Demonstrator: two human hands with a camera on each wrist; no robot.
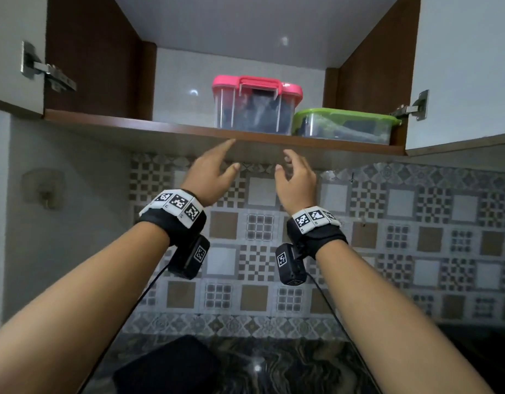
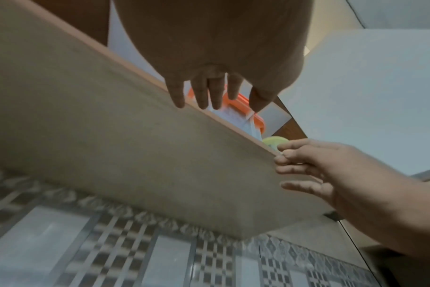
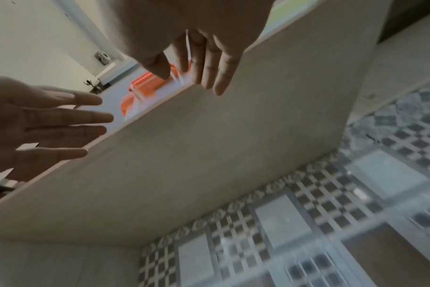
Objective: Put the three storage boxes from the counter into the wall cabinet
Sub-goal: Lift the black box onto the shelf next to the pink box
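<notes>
My head camera looks up past both forearms into the open wall cabinet [image 1: 245, 132]. Each wrist camera peers close beneath its shelf, sharing the pink-lidded box [image 1: 257, 105].

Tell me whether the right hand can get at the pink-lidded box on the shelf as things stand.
Probably yes: the right hand is empty, just below the shelf edge, and nothing stands in front of the pink-lidded box.

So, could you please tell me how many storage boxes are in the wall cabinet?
2: the pink-lidded box mid-shelf, the green-lidded box beside it, at the right. None other is visible there.
</notes>
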